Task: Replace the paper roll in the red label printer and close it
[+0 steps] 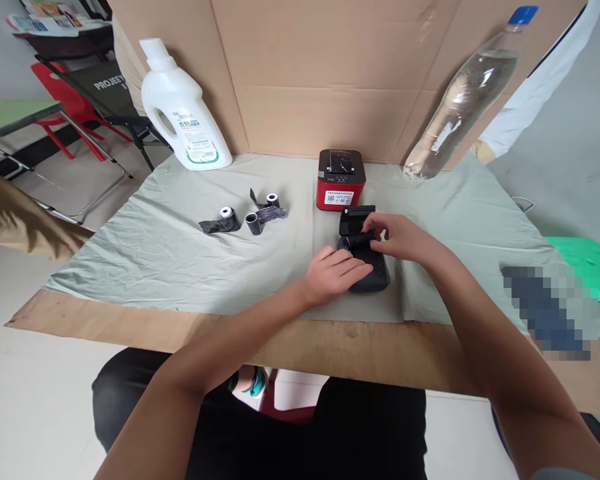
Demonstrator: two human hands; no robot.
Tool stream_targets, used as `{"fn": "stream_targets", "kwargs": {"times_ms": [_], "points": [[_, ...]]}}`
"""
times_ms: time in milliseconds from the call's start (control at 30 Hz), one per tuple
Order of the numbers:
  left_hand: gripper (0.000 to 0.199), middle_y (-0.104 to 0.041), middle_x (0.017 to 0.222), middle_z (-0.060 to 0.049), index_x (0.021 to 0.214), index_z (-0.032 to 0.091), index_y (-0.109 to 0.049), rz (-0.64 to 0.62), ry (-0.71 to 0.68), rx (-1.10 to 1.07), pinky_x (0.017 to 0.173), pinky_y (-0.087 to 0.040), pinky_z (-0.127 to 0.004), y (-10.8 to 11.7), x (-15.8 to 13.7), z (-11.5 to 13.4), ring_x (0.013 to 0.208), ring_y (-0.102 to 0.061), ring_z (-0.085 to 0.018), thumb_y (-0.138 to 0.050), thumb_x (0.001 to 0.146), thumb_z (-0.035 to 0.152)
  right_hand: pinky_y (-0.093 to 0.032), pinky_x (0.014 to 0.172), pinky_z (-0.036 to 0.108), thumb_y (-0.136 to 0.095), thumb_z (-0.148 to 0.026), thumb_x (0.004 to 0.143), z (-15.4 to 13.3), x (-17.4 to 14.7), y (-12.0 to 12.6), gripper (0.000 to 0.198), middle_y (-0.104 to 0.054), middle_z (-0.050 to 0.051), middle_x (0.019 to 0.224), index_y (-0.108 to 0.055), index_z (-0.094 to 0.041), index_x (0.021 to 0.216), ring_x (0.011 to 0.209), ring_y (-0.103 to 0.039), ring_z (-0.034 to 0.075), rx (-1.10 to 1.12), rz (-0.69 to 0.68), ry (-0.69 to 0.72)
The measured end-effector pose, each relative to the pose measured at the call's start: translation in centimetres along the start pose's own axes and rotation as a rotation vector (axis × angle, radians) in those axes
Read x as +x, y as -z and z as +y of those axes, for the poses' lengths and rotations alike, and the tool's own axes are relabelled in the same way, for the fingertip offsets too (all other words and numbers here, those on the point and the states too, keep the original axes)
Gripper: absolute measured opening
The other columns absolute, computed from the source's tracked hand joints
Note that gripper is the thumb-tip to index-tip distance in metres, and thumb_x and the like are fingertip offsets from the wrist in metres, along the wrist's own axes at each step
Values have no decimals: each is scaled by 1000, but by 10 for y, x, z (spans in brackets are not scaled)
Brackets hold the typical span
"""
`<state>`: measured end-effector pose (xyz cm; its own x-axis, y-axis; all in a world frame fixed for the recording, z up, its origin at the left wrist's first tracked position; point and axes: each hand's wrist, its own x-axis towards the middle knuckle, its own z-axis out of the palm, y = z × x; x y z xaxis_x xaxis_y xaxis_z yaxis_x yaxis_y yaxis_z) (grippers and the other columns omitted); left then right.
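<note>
Left hand (336, 270) presses flat on the rigid black printer (367, 263); my right hand (400, 237) pinches its light roll (359, 239), just ahead.

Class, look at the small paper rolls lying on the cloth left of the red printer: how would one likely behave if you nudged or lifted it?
The paper rolls look small with hollow cores, so probably light. Being cylinders, they may roll when nudged, though the soft cloth should slow them. Their loose dark tails would likely flop and unwind if lifted.
</note>
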<state>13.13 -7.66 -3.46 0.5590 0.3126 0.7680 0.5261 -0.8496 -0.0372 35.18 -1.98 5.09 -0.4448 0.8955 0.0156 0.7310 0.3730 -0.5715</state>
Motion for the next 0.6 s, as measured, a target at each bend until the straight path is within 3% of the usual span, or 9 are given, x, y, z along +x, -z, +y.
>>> {"fn": "stream_targets", "kwargs": {"times_ms": [67,233,367,433,533,600], "points": [[22,-81,104,-1,116,26,-70,-36,34,-28,71,-31,-35,0,0,0,87,-66,-14,-52,106,19,-44,72,33,-64,-18,69,1,2,-7,22,-64,1,80,-66,-23,90,74,-60,20,-68,-2,17],[30,-81,107,-1,117,29,-72,-177,141,-108,71,-35,-37,5,3,0,90,-68,-16,-44,108,24,-45,75,35,-68,-14,70,0,6,-24,16,-65,9,104,-73,-23,82,88,-62,25,-196,31,37],[32,-82,108,-3,116,28,-74,-219,183,-140,72,-37,-37,8,6,1,92,-68,-18,-42,109,27,-44,73,35,-70,-19,74,-2,4,-15,9,-67,5,88,-75,-25,79,78,-60,22,-151,60,-8],[31,-82,109,-3,115,28,-73,-225,204,-168,72,-36,-37,9,7,2,92,-68,-17,-43,109,27,-45,74,36,-69,-25,79,-2,4,-7,4,-67,3,81,-73,-24,77,73,-57,21,-74,165,-43],[30,-82,110,-3,114,29,-73,-232,224,-191,72,-36,-37,9,6,4,93,-69,-17,-43,109,27,-46,77,37,-66,-35,86,2,7,-2,16,-72,5,100,-72,-24,97,73,-57,20,55,396,-114],[30,-82,109,-2,114,29,-73,-226,213,-175,71,-36,-37,8,5,5,92,-69,-17,-44,109,27,-48,76,37,-63,-41,90,4,10,-5,33,-70,6,115,-67,-25,118,72,-58,18,191,401,-115]]}}
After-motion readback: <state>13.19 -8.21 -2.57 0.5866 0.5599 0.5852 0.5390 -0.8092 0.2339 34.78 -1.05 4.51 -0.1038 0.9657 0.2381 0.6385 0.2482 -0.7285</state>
